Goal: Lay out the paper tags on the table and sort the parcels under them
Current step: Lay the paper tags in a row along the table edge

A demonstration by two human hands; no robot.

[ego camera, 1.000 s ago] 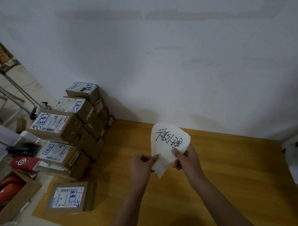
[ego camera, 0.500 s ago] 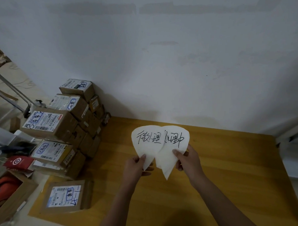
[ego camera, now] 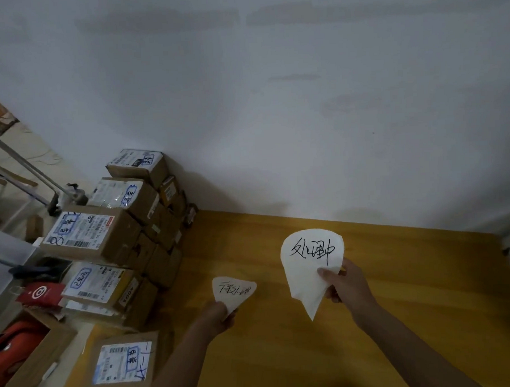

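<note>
Left hand, just right of the stacked parcels, pinches the pointed end of one paper tag, holding it low and nearly flat over the tabletop; whether the paper touches the wood I cannot tell. Further right, the second tag stands upright with its writing toward the camera, gripped near its lower edge by the right hand. The step in hand looks like laying out the tags, and the parcels appear unsorted. Next, the low tag likely needs releasing flat. The second should then go well apart from it, leaving room beneath each.
</note>
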